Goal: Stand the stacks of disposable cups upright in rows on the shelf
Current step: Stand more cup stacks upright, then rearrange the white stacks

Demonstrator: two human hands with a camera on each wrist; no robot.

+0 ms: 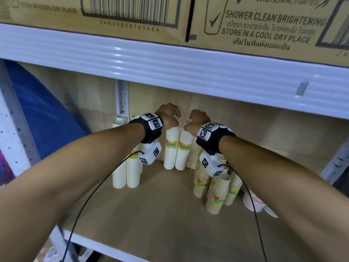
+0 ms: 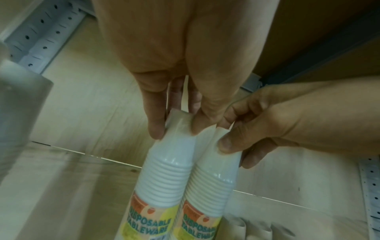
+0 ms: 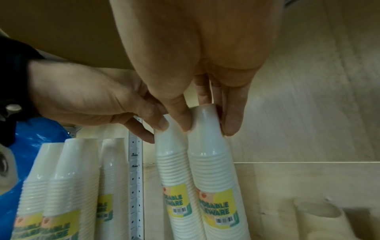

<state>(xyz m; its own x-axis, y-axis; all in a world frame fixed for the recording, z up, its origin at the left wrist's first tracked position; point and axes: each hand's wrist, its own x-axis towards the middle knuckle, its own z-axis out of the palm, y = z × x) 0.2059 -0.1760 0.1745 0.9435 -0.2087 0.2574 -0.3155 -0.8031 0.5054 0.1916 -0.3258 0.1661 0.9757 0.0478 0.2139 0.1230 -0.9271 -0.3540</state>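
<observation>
Two wrapped stacks of white disposable cups stand upright side by side at the back of the wooden shelf [image 1: 160, 214]. My left hand [image 1: 170, 118] pinches the top of the left stack [image 1: 171, 148] between thumb and fingers; the left wrist view shows this hand [image 2: 175, 128] on that stack [image 2: 168, 170]. My right hand [image 1: 194, 120] grips the top of the right stack [image 1: 185, 150] the same way, and the right wrist view shows this hand [image 3: 207, 126] on that stack [image 3: 211, 162]. Both stacks carry yellow labels and touch each other.
More white stacks [image 1: 126, 173] stand upright at the back left beside a blue bag [image 1: 43, 114]. Beige cup stacks [image 1: 217, 191] and patterned cups [image 1: 253, 201] crowd the right. The upper shelf's white edge [image 1: 170, 65] hangs low, with cardboard boxes [image 1: 113, 14] on it.
</observation>
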